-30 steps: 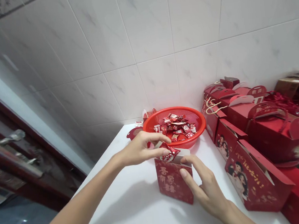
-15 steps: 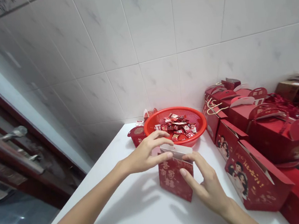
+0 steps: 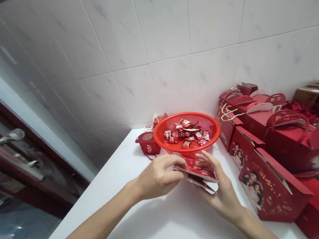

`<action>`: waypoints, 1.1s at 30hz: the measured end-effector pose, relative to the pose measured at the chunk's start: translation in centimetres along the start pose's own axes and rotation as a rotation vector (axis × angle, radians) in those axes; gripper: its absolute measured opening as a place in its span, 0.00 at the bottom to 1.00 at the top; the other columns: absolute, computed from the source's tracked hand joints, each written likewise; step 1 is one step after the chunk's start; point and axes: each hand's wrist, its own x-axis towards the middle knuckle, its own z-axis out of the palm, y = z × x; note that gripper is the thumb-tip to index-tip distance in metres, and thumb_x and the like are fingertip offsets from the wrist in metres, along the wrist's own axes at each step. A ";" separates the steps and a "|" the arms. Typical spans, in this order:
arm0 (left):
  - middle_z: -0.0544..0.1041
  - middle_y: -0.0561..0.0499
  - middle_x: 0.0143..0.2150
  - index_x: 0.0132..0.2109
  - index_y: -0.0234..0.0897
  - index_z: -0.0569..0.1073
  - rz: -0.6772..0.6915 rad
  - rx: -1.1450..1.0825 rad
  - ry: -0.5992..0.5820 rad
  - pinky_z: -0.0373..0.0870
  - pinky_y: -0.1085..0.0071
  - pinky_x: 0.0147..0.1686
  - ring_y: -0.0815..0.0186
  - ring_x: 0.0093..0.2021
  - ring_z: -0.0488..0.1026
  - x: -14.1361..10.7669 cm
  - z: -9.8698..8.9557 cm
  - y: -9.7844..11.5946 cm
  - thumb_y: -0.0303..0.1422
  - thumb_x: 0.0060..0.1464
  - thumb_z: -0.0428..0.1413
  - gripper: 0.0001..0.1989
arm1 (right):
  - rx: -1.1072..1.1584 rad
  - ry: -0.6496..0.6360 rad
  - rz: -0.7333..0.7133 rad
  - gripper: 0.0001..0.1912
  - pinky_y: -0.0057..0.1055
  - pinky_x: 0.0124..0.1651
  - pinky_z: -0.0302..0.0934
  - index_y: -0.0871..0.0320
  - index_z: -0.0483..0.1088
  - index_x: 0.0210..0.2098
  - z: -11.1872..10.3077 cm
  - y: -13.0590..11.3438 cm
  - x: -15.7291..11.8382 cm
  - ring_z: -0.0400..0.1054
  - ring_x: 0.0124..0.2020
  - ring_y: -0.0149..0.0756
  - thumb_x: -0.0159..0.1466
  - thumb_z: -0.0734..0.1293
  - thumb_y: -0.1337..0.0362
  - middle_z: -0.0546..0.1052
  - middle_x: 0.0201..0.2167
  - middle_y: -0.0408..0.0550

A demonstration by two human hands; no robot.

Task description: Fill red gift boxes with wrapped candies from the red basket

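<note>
Upright a moment ago, the red box (image 3: 197,167) is now tipped mouth-nearward at the basket's (image 3: 216,132) near side, left hand's (image 3: 161,176) fingers closed on its left edge, right hand's (image 3: 222,189) loosely curled gripping its right, apparently exposing the opening for handling.

— And between the fingers (image 3: 175,159) it was thin card: a small box (image 3: 198,165), smooth red print outside, plain whitish board within!
— Just beyond the fingers came glossy red plastic, the perforated basket (image 3: 156,137), and the wrapped sweets (image 3: 188,133) in it shone like foil!
— Under the fingers, the tabletop (image 3: 164,221) ran white and smooth, with a dull sheen.
— Right of them stood cartons (image 3: 280,198) in smooth printed card, plus a twisted cord (image 3: 233,119), ropy-looking!
— Far beyond them, marbled tiles (image 3: 170,84) had a glazed gleam! And well left, a door handle (image 3: 14,135) of shiny metal!
</note>
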 end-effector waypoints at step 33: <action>0.82 0.41 0.45 0.48 0.31 0.78 -0.876 -0.993 0.152 0.73 0.59 0.49 0.55 0.45 0.79 -0.6 2.8 -1.9 0.39 0.48 0.69 0.23 | 0.458 0.002 0.443 0.19 0.37 0.41 0.71 0.59 0.75 0.38 -0.7 0.7 1.6 0.76 0.38 0.43 0.61 0.72 0.48 0.81 0.37 0.52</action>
